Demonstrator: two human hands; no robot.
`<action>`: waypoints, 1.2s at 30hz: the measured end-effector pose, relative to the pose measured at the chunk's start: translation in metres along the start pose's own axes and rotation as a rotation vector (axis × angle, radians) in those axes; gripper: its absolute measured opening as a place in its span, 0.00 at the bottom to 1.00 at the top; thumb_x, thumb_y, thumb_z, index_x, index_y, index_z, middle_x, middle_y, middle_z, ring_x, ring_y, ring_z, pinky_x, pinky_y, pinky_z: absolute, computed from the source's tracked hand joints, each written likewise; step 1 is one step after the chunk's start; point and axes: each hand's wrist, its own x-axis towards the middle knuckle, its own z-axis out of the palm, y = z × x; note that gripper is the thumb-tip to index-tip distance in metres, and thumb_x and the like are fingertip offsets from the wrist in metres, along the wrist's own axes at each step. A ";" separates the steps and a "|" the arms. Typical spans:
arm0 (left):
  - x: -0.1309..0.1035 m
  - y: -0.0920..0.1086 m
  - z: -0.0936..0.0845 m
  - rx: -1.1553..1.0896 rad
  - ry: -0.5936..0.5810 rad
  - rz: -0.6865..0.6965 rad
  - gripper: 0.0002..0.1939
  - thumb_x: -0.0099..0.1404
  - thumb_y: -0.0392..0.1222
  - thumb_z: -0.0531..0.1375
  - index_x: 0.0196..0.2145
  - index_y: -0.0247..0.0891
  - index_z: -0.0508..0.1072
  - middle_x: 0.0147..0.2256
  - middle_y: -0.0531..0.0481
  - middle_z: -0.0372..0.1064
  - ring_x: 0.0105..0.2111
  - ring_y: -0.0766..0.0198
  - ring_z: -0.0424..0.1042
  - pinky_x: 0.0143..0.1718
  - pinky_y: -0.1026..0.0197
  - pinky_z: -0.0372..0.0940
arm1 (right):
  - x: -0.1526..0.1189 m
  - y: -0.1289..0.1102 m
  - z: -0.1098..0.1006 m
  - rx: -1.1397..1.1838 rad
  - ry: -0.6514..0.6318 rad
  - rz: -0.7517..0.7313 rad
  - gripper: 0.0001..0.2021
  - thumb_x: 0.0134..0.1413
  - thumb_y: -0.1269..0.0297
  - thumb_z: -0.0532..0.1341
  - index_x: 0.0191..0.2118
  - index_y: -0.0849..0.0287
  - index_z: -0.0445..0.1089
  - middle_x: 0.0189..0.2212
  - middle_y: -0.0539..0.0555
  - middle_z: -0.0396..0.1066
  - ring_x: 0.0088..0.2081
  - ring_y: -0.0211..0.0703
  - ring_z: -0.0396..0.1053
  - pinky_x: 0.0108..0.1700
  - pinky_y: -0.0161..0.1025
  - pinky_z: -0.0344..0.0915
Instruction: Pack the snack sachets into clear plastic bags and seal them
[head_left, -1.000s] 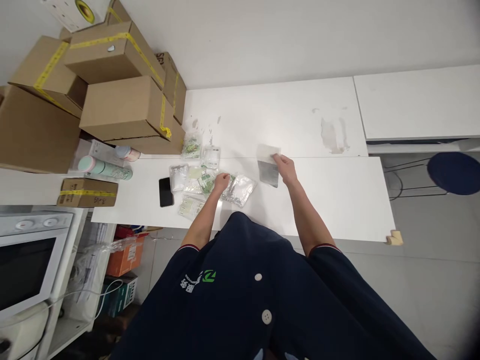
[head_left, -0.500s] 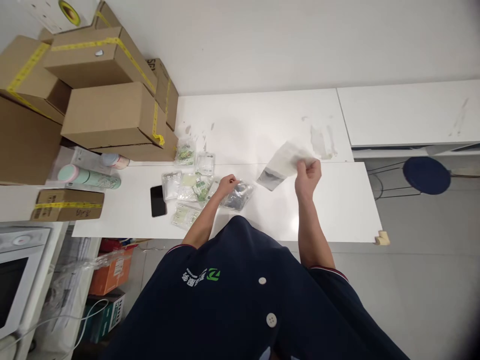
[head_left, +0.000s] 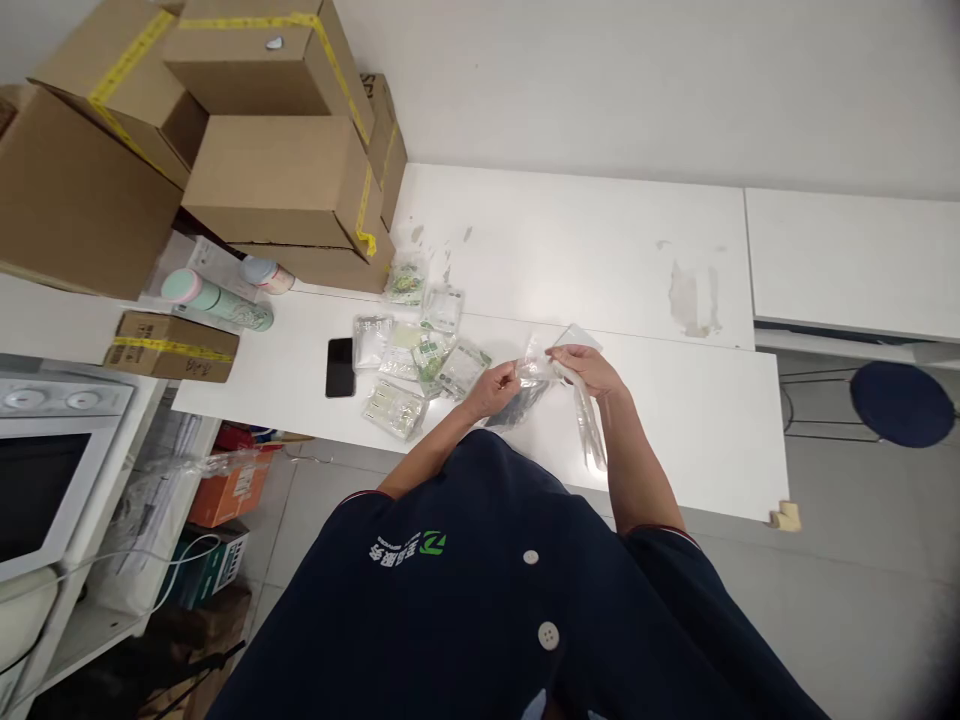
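Note:
My left hand (head_left: 495, 388) is closed on the edge of a clear plastic bag (head_left: 534, 362), above the white table (head_left: 690, 430). Dark contents show in the lower part of this bag, just right of my left hand. My right hand (head_left: 589, 368) pinches the bag's other side and also holds a whitish translucent sheet (head_left: 587, 420) that hangs down toward the table's front edge. Left of my hands lie several clear packets with green and white contents, among them a packet (head_left: 463, 368) nearest my left hand and another (head_left: 394, 408) near the front edge.
A black phone (head_left: 340, 367) lies left of the packets. Stacked cardboard boxes (head_left: 270, 165), a green bottle (head_left: 217, 298) and a small taped box (head_left: 172, 345) stand at the left. A microwave (head_left: 45, 470) is at lower left, a blue stool (head_left: 900, 403) at right.
My right hand has moved left to the clear bag, bringing the whitish sheet along. The bag's top is now lifted between both hands. The view has shifted and turned slightly.

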 end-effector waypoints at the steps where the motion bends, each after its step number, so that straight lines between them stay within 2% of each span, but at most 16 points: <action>1: 0.000 -0.007 -0.004 -0.009 -0.005 -0.027 0.13 0.60 0.43 0.57 0.22 0.39 0.57 0.23 0.56 0.57 0.26 0.69 0.59 0.32 0.64 0.57 | 0.002 0.005 -0.001 0.025 0.016 0.008 0.24 0.29 0.47 0.73 0.30 0.60 0.73 0.23 0.52 0.71 0.22 0.36 0.63 0.25 0.36 0.61; 5: 0.013 -0.032 -0.036 -0.027 0.067 -0.152 0.13 0.58 0.39 0.56 0.21 0.39 0.55 0.22 0.58 0.51 0.24 0.70 0.54 0.29 0.65 0.53 | 0.008 0.016 -0.010 0.048 0.179 -0.062 0.21 0.31 0.49 0.73 0.30 0.59 0.73 0.23 0.49 0.70 0.22 0.34 0.62 0.24 0.33 0.59; 7: 0.021 -0.034 -0.043 -0.028 0.070 -0.165 0.13 0.57 0.38 0.56 0.20 0.39 0.54 0.21 0.58 0.50 0.23 0.71 0.52 0.28 0.65 0.52 | 0.012 0.020 -0.010 0.048 0.165 -0.040 0.21 0.35 0.47 0.71 0.32 0.58 0.73 0.25 0.50 0.72 0.22 0.33 0.62 0.23 0.33 0.59; 11: 0.024 -0.026 -0.023 -0.036 -0.079 -0.111 0.12 0.57 0.39 0.57 0.20 0.38 0.57 0.21 0.57 0.53 0.24 0.70 0.56 0.30 0.64 0.55 | 0.021 0.031 -0.002 0.071 -0.096 0.178 0.22 0.38 0.44 0.69 0.30 0.59 0.71 0.22 0.49 0.70 0.18 0.32 0.57 0.20 0.34 0.56; 13: 0.021 -0.026 -0.016 -0.048 -0.119 -0.107 0.12 0.59 0.43 0.58 0.21 0.38 0.61 0.23 0.55 0.59 0.27 0.67 0.62 0.33 0.63 0.59 | 0.021 0.035 0.001 0.094 -0.114 0.198 0.21 0.34 0.46 0.71 0.27 0.59 0.70 0.19 0.48 0.67 0.19 0.33 0.58 0.22 0.34 0.57; 15: 0.020 -0.032 -0.023 -0.012 -0.030 -0.165 0.12 0.61 0.47 0.57 0.26 0.38 0.68 0.29 0.51 0.67 0.33 0.63 0.67 0.38 0.61 0.62 | 0.018 0.035 0.001 0.099 -0.020 0.120 0.21 0.32 0.47 0.72 0.25 0.58 0.67 0.18 0.47 0.66 0.20 0.33 0.59 0.23 0.34 0.57; 17: 0.026 -0.044 -0.045 0.147 0.218 -0.301 0.12 0.64 0.49 0.56 0.32 0.38 0.72 0.38 0.45 0.71 0.41 0.59 0.68 0.44 0.58 0.62 | 0.012 0.031 -0.001 0.058 0.098 0.001 0.21 0.35 0.46 0.71 0.23 0.57 0.64 0.18 0.45 0.64 0.20 0.33 0.57 0.23 0.34 0.55; 19: 0.037 -0.059 -0.073 0.432 0.483 -0.485 0.11 0.63 0.47 0.57 0.35 0.37 0.74 0.43 0.41 0.70 0.48 0.55 0.66 0.49 0.56 0.60 | 0.006 0.022 -0.002 -0.034 0.196 -0.124 0.21 0.40 0.45 0.68 0.23 0.57 0.62 0.17 0.44 0.60 0.19 0.32 0.54 0.22 0.34 0.52; 20: 0.044 -0.066 -0.086 0.555 0.523 -0.583 0.10 0.62 0.46 0.59 0.35 0.37 0.74 0.44 0.40 0.70 0.50 0.52 0.65 0.51 0.55 0.59 | 0.002 0.016 -0.002 -0.093 0.239 -0.181 0.21 0.43 0.44 0.66 0.23 0.56 0.62 0.17 0.44 0.58 0.20 0.32 0.53 0.22 0.34 0.51; 22: 0.056 -0.077 -0.102 0.680 0.453 -0.676 0.06 0.58 0.42 0.61 0.32 0.37 0.74 0.42 0.42 0.71 0.48 0.52 0.65 0.50 0.54 0.59 | -0.005 0.003 0.001 -0.193 0.319 -0.283 0.21 0.49 0.44 0.63 0.24 0.56 0.60 0.18 0.44 0.56 0.21 0.33 0.52 0.22 0.34 0.50; 24: 0.062 -0.079 -0.108 0.631 0.310 -0.586 0.04 0.57 0.39 0.60 0.28 0.38 0.73 0.35 0.46 0.72 0.41 0.57 0.68 0.45 0.57 0.61 | -0.014 -0.010 0.003 -0.239 0.378 -0.369 0.21 0.53 0.43 0.60 0.24 0.55 0.58 0.19 0.45 0.54 0.22 0.34 0.51 0.24 0.34 0.51; 27: 0.060 -0.067 -0.105 0.412 0.184 -0.303 0.06 0.58 0.41 0.59 0.26 0.38 0.73 0.29 0.51 0.71 0.31 0.64 0.67 0.38 0.61 0.62 | -0.024 -0.026 0.003 -0.247 0.451 -0.455 0.22 0.56 0.42 0.56 0.24 0.55 0.55 0.20 0.46 0.52 0.23 0.35 0.51 0.25 0.35 0.53; 29: 0.053 -0.050 -0.103 0.309 0.178 -0.176 0.08 0.59 0.44 0.59 0.28 0.38 0.74 0.28 0.52 0.71 0.30 0.65 0.67 0.36 0.62 0.62 | -0.028 -0.033 0.000 -0.236 0.509 -0.487 0.22 0.56 0.42 0.55 0.25 0.54 0.54 0.20 0.46 0.52 0.23 0.35 0.51 0.25 0.35 0.54; 32: 0.046 -0.019 -0.101 0.282 0.219 -0.029 0.10 0.60 0.47 0.59 0.31 0.39 0.76 0.32 0.50 0.73 0.35 0.63 0.70 0.40 0.61 0.63 | -0.029 -0.038 -0.004 -0.207 0.577 -0.512 0.20 0.56 0.44 0.57 0.25 0.54 0.56 0.20 0.46 0.52 0.23 0.35 0.53 0.25 0.35 0.55; 34: 0.045 -0.001 -0.099 0.289 0.251 0.051 0.10 0.62 0.48 0.59 0.31 0.40 0.76 0.35 0.49 0.74 0.38 0.62 0.70 0.43 0.60 0.63 | -0.027 -0.041 -0.004 -0.212 0.565 -0.506 0.17 0.54 0.48 0.59 0.26 0.54 0.59 0.20 0.46 0.55 0.24 0.36 0.56 0.26 0.35 0.58; 36: 0.048 0.013 -0.095 0.277 0.255 0.093 0.12 0.63 0.49 0.58 0.32 0.40 0.75 0.38 0.48 0.74 0.40 0.62 0.71 0.44 0.60 0.63 | -0.024 -0.043 -0.003 -0.220 0.498 -0.491 0.13 0.53 0.50 0.61 0.31 0.55 0.65 0.24 0.48 0.62 0.27 0.38 0.62 0.30 0.37 0.63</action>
